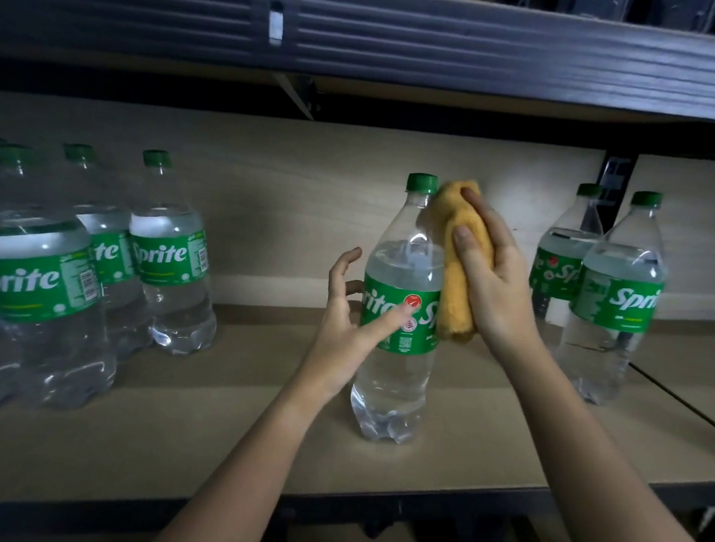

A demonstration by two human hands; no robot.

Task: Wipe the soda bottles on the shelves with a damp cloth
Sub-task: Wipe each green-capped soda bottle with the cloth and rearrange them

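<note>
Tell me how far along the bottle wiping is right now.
In hand: the right hand presses the yellow cloth against the middle bottle, while the left hand steadies its label. Which bottles are already wiped cannot be told. The left group and the right pair stand untouched.

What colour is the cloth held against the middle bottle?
Yellow-orange, plain; the cloth shows in the head view, gripped by the right hand.

Centre bottle (399, 307) clear, green cap, green label; cloth (458, 256) mustard-yellow; shelf (209, 429) pale wood-grain, frame seemingly black.
</note>
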